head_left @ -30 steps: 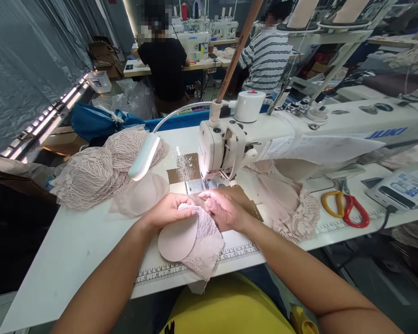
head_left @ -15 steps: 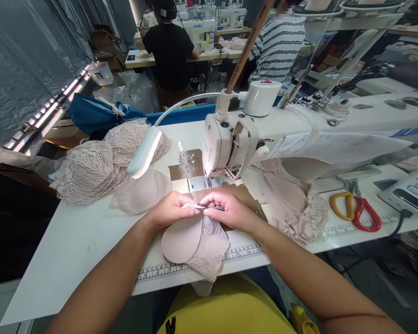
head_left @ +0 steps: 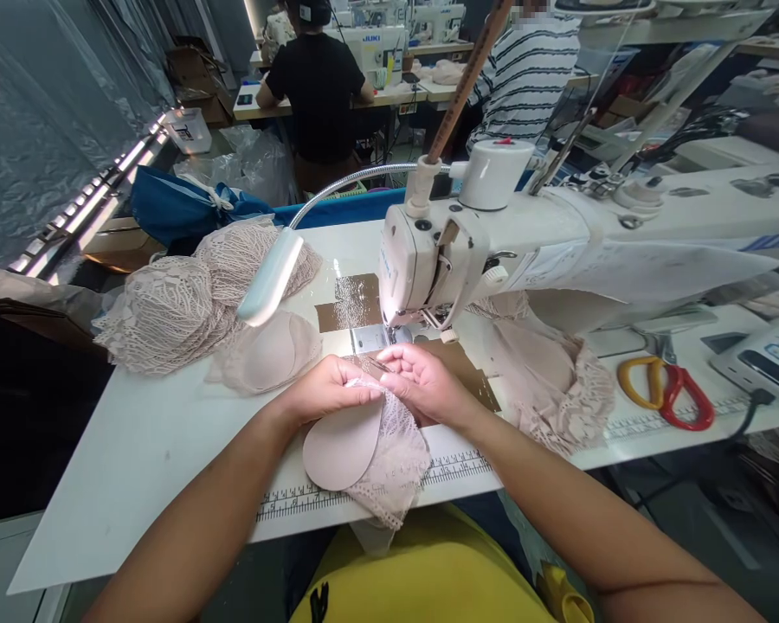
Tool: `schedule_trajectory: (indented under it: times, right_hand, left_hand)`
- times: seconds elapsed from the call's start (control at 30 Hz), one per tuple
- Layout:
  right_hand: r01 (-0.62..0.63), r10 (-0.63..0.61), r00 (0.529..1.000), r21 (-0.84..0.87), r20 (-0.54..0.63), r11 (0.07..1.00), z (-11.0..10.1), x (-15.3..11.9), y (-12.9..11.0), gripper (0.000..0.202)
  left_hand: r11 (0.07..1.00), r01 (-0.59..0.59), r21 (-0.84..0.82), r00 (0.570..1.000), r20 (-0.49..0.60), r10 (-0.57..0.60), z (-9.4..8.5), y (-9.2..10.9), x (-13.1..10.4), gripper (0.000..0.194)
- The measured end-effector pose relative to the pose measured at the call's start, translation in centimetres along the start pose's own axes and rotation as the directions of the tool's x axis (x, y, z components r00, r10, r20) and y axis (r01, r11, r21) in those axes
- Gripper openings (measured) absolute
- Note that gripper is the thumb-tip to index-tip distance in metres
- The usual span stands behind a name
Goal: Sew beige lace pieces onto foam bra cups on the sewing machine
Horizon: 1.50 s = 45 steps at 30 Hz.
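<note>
A beige bra cup (head_left: 341, 450) with lace fabric (head_left: 402, 446) hangs from my fingers over the front edge of the sewing table. My left hand (head_left: 325, 388) is closed, pinching the upper edge of this piece between thumb and fingers. Close beside it, my right hand (head_left: 432, 385) is closed around a slim dark metal tool (head_left: 375, 364); its exact kind is too small to tell. The right thumb rests at the lace's top edge. Both hands are just in front of the sewing machine's needle area (head_left: 389, 333).
A white sewing machine (head_left: 421, 251) stands behind my hands, with a lamp (head_left: 271, 275) at its left. Lace pieces (head_left: 169, 311) are piled on the left; another cup (head_left: 269, 350) lies nearer. More lace (head_left: 551, 372) and scissors (head_left: 685, 398) lie right. Two people sit beyond.
The metal tool has turned from lying level across my fingertips to slanting up and left. My right fingers have shifted slightly upward; the left hand still holds the cup.
</note>
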State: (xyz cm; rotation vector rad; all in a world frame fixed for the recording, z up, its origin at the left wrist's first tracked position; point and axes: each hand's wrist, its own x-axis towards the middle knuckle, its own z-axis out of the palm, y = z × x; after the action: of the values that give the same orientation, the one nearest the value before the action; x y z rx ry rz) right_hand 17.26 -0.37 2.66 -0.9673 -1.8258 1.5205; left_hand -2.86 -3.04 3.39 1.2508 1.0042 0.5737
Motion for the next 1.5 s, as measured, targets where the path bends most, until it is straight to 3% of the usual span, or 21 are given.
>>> schedule_trajectory:
  times: [0.07,0.2,0.27,0.33,0.43,0.5,0.6,0.7,0.77,0.83,0.87,1.0,1.17,1.27,1.5]
  right_hand:
    - [-0.015,0.017,0.998,-0.035,0.058,0.999,-0.1,0.0,0.0,0.041]
    - [-0.084,0.114,0.986,-0.231,0.121,0.969,-1.1,-0.2,-0.2,0.013]
    - [-0.115,0.162,0.970,-0.248,0.179,0.962,-1.7,-0.2,-0.1,0.013]
    - [-0.073,0.113,0.970,-0.187,0.215,0.980,-1.8,-0.1,-0.1,0.018]
    - [-0.025,0.045,0.985,-0.117,0.165,0.993,-1.0,0.2,-0.2,0.032]
    - [-0.006,0.029,0.987,-0.147,0.161,0.989,-0.5,0.3,-0.4,0.022]
    - [0.045,-0.012,0.984,-0.179,0.179,0.983,-0.4,0.0,-0.6,0.017]
    - [0.063,-0.040,0.985,-0.133,0.170,0.989,-0.8,-0.3,-0.7,0.014]
    - [0.093,-0.077,0.981,-0.083,0.180,0.992,-1.1,-0.5,-0.6,0.012]
    - [0.129,-0.119,0.972,-0.037,0.201,0.991,-1.1,-0.7,-0.6,0.012]
    - [0.142,-0.133,0.966,-0.027,0.220,0.990,-1.1,-0.8,-0.6,0.012]
    - [0.159,-0.130,0.953,-0.085,0.275,0.984,-1.0,-1.1,-0.7,0.016]
    - [0.206,-0.182,0.968,-0.137,0.170,0.969,-1.7,-0.9,-0.4,0.033]
    - [0.261,-0.231,0.957,-0.172,0.175,0.950,-1.9,-0.7,-0.4,0.032]
    - [0.138,-0.112,0.966,-0.098,0.232,0.986,-1.4,-0.8,-1.0,0.024]
  left_hand:
    - [0.997,-0.025,0.071,0.999,0.043,0.022,-0.6,0.5,-0.3,0.031]
    - [0.969,0.016,0.246,0.990,0.130,-0.049,-2.7,1.7,-1.6,0.034]
    - [0.947,0.022,0.321,0.995,0.085,-0.052,-3.3,2.1,-2.2,0.038]
    - [0.922,0.006,0.388,1.000,0.024,-0.017,-3.1,2.2,-2.3,0.041]
    - [0.898,-0.046,0.438,0.999,0.010,0.046,-1.7,2.2,-2.0,0.043]
    - [0.891,-0.089,0.446,0.994,-0.018,0.108,-0.9,2.5,-2.0,0.046]
    - [0.886,-0.075,0.458,0.971,-0.167,0.169,-0.9,3.2,-3.2,0.043]
    - [0.930,0.078,0.359,0.975,-0.222,0.004,-1.7,3.5,-4.9,0.030]
    - [0.964,0.164,0.210,0.983,-0.112,-0.142,-1.7,3.1,-5.5,0.032]
    - [0.988,0.155,0.024,0.988,-0.009,-0.155,-0.9,2.2,-5.3,0.040]
    - [0.989,0.125,-0.076,0.992,-0.006,-0.126,-0.3,1.7,-5.0,0.042]
    - [0.940,0.036,-0.340,0.966,-0.229,-0.120,2.2,-0.4,-3.5,0.033]
    - [0.941,0.000,-0.338,0.943,-0.314,-0.113,3.4,-1.0,-2.9,0.032]
    - [0.963,-0.022,-0.269,0.945,-0.319,-0.067,3.5,-0.9,-3.1,0.032]
    - [0.977,-0.031,-0.211,0.954,-0.298,-0.034,3.4,-1.0,-3.0,0.030]
